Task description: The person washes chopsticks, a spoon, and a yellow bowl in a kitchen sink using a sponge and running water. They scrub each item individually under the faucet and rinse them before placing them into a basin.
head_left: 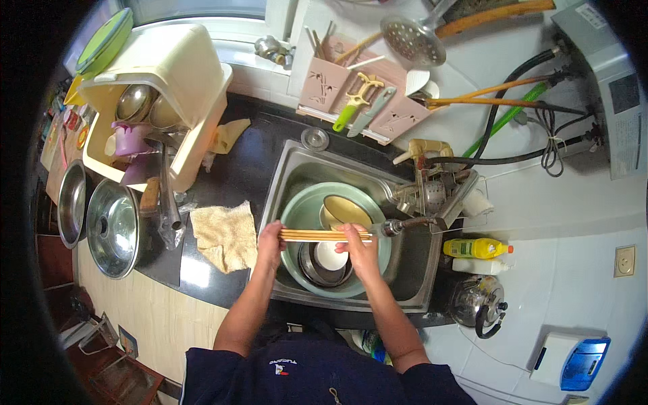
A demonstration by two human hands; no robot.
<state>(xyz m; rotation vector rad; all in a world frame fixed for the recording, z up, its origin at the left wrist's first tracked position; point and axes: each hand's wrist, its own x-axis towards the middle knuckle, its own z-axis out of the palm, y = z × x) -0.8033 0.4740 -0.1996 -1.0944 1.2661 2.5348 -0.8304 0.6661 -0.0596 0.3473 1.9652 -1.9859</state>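
Note:
A bundle of several wooden chopsticks point(307, 235) lies level across my two hands, above a pale green basin point(290, 210) in the metal sink. My left hand point(271, 241) is closed round one end. My right hand point(358, 244) grips the other end, near the tap spout point(398, 227). Beneath them in the basin sit a yellowish bowl point(345, 210), a small white bowl point(329, 257) and a dark metal bowl point(312, 268). My right fingers are just above the white bowl; I cannot tell whether they touch it.
A tan cloth point(225, 236) lies left of the sink point(283, 162). Farther left stand two metal basins point(113, 228) and a cream dish box point(192, 74). A pink utensil holder point(324, 84) hangs behind. On the right are a yellow bottle point(476, 248) and a kettle point(476, 300).

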